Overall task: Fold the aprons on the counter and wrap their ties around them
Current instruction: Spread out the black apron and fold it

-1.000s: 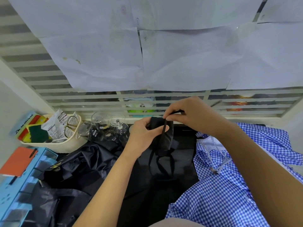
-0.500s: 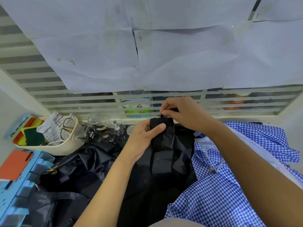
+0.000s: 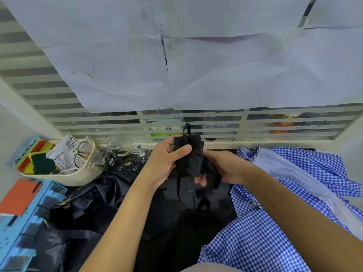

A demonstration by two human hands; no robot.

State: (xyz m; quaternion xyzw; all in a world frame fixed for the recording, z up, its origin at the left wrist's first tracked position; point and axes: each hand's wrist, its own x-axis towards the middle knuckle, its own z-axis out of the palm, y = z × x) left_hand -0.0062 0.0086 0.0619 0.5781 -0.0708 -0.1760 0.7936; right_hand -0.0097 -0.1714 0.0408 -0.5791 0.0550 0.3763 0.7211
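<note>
Even, soft daylight; wide-angle bowing at edges, perhaps slight blur.

Left hand point(image 3: 165, 163) and right hand point(image 3: 225, 169) close together, fingers curled.

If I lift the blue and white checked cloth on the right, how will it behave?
The blue and white checked cloth probably droops limply: it lies in soft rumpled folds. It likely feels light, since the weave looks thin.

Left hand point(image 3: 166, 163) and right hand point(image 3: 227, 170) grip black apron point(image 3: 191, 157).
</note>
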